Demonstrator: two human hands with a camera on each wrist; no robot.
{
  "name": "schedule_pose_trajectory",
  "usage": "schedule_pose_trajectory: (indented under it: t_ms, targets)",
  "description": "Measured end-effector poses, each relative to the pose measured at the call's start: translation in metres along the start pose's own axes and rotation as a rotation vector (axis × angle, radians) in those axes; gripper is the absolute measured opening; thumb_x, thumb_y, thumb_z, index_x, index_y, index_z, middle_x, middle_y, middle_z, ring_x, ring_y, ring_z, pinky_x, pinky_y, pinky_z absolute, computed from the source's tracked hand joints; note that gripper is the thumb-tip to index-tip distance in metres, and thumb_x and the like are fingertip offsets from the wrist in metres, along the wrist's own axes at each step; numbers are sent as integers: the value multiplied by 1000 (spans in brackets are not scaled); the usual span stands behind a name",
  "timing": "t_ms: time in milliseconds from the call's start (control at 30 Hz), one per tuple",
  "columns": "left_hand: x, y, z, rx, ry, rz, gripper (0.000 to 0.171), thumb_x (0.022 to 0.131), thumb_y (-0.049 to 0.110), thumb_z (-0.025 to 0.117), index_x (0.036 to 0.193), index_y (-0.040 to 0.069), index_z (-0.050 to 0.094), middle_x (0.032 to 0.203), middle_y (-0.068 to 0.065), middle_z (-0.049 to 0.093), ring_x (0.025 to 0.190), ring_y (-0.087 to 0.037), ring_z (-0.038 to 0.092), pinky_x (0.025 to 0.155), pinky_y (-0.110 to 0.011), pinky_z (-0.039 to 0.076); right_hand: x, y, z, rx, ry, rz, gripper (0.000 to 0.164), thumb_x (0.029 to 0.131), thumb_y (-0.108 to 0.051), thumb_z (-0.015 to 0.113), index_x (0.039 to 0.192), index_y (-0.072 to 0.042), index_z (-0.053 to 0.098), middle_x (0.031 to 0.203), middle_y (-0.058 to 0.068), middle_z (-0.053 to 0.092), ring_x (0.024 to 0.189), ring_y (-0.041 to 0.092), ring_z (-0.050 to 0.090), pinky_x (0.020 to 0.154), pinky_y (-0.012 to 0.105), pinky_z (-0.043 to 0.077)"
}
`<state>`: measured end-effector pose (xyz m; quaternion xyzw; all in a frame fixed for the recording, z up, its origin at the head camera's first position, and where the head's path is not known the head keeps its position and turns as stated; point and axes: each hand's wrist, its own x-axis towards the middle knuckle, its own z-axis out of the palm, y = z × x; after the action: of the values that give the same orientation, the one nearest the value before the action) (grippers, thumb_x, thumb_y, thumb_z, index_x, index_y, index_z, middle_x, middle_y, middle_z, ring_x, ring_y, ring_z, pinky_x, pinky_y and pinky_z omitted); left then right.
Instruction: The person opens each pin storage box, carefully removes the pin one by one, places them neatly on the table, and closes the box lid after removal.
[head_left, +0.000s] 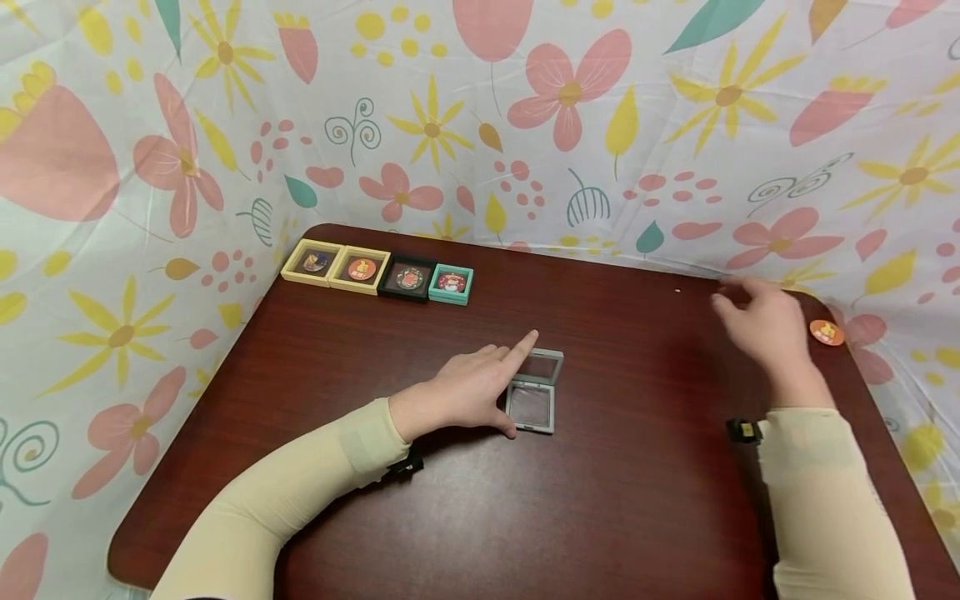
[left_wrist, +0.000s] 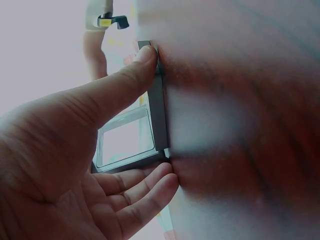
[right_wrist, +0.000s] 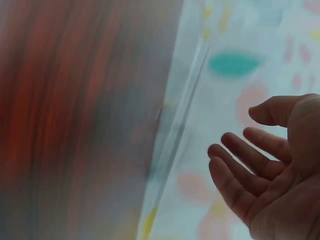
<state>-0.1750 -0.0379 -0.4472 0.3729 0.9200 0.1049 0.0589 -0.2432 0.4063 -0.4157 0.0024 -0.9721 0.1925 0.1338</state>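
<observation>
A small grey display case (head_left: 532,407) lies unfolded on the table, its two framed clear-windowed halves joined at a hinge. My left hand (head_left: 468,390) holds it from the left side. The thumb (left_wrist: 145,54) presses the near corner of the case, while the index finger reaches along the raised half. In the left wrist view, the other fingers curl loosely by the hinge. My right hand (head_left: 765,325) hovers over the far right of the table with loosely bent fingers and nothing in them. Just right of it lies a round orange badge (head_left: 827,332) at the table's edge.
Several small framed cases stand in a row at the back left: a yellow case (head_left: 311,262), another yellow case (head_left: 360,270), a black case (head_left: 405,278) and a teal case (head_left: 451,284), each with a round badge inside. Flowered cloth (head_left: 465,125) hangs behind the table.
</observation>
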Motion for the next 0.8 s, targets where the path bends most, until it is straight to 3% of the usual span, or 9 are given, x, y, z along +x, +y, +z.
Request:
schedule_pose_trajectory:
  t_ms: [167, 267, 400, 600, 800]
  targets:
    - [0, 0, 0, 2, 1, -4, 147, 58, 69, 84, 157, 23, -16, 124, 0, 57, 113, -18, 50, 70, -36, 51, -15, -63, 15, 173, -73, 16, 44, 95, -54, 57, 123, -22, 67, 111, 6, 68, 87, 22, 58, 74, 41, 44]
    - [0, 0, -1, 3, 0, -4, 148, 58, 69, 83, 155, 24, -19, 125, -1, 57, 114, -18, 50, 70, -36, 51, -25, -94, 26, 381, -203, 17, 43, 94, -55, 59, 121, -22, 67, 107, 4, 70, 87, 21, 64, 74, 34, 51]
    - [-1, 0, -1, -1, -2, 4, 147, 58, 68, 84, 156, 23, -17, 124, -1, 57, 114, -18, 50, 71, -36, 51, -38, -125, 42, 634, -406, 16, 44, 94, -48, 62, 121, -13, 66, 106, 12, 70, 95, 30, 66, 79, 41, 54]
    - [0, -1, -1, -6, 8, 17, 146, 59, 68, 83, 157, 22, -15, 125, -3, 57, 114, -19, 50, 72, -36, 52, -54, -154, 64, 786, -629, 22, 55, 93, -46, 65, 125, -1, 63, 110, 16, 68, 100, 31, 65, 82, 48, 52]
    - [1, -1, 0, -5, 13, 21, 145, 59, 69, 82, 158, 19, -11, 125, -4, 57, 114, -20, 50, 72, -36, 52, -62, -165, 75, 804, -706, 80, 57, 92, -51, 65, 125, -5, 62, 113, 15, 66, 95, 32, 67, 80, 46, 54]
